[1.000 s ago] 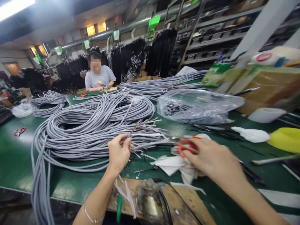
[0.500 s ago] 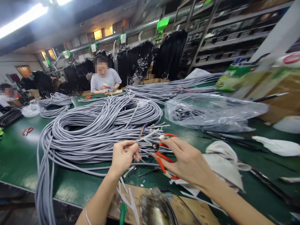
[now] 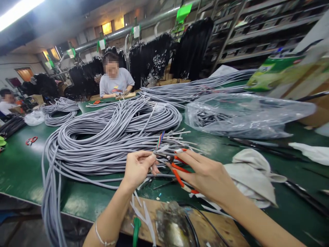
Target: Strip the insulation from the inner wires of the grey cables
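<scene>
My left hand [image 3: 137,167] pinches the stripped end of a grey cable [image 3: 161,140], whose coloured inner wires fan out just above my fingers. My right hand [image 3: 205,175] grips red-handled scissors [image 3: 180,171], their blades pointing left at the cable end beside my left fingertips. Both hands hover over the green table [image 3: 20,171]. A big coil of grey cables [image 3: 110,130] lies just behind them.
A clear plastic bag [image 3: 244,115] of dark parts lies at the right, with a white cloth [image 3: 253,175] near my right wrist. A wooden board [image 3: 210,223] sits at the front edge. A person in a grey shirt [image 3: 115,82] sits across the table. Red scissors [image 3: 31,140] lie far left.
My right hand picked the red scissors up from the right and brought them left to the cable end. My left hand kept its pinch on the cable.
</scene>
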The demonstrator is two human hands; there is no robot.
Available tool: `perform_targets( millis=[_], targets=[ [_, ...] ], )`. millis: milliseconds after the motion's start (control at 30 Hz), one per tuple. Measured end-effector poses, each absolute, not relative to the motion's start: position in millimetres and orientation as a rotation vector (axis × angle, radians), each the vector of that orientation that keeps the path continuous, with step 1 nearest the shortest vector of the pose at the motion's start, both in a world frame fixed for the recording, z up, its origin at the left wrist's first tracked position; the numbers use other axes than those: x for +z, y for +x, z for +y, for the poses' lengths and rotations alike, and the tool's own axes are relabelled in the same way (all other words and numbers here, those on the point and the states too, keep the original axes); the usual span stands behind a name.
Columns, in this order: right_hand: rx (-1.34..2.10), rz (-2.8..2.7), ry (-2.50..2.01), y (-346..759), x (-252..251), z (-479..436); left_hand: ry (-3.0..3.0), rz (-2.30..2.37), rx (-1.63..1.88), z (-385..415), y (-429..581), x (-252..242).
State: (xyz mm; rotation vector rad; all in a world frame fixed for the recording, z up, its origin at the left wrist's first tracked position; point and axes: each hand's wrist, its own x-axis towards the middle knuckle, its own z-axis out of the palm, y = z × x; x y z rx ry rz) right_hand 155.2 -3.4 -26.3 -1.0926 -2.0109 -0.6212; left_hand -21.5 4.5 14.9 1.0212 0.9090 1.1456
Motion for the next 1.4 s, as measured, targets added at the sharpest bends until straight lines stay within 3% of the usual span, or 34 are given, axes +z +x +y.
perform_targets(
  millis=[200, 300, 400, 433, 700, 1033, 1400],
  targets=[
    [-0.376, -2.052, -1.061, 152.3, -25.1, -7.6, 1.029, 0.921, 1.131, 4.1, -19.5, 11.2],
    [0.087, -1.85, -1.089, 144.3, -19.3, -10.8, 1.019, 0.937, 1.146, 4.9, -18.9, 8.9],
    [0.626, -1.238, -1.098, 144.0, -2.9, -10.2, 0.997, 0.991, 1.214, 7.2, -18.8, 7.3],
    [0.662, -1.125, -1.087, 146.3, 3.8, -8.9, 0.988, 1.015, 1.242, 7.9, -18.6, 6.9],
    [0.823, -1.134, -1.104, 129.0, 13.9, 7.3, 1.084, 1.133, 1.28, 6.3, -14.5, 2.1],
    [0.714, -1.166, -1.059, 123.8, 0.9, 2.8, 1.105, 0.983, 1.078, 4.5, -11.8, 2.6],
    [0.852, -1.016, -1.04, 114.7, 0.1, -1.5, 0.816, 0.966, 1.293, 2.3, -7.4, 4.5]
  ],
)
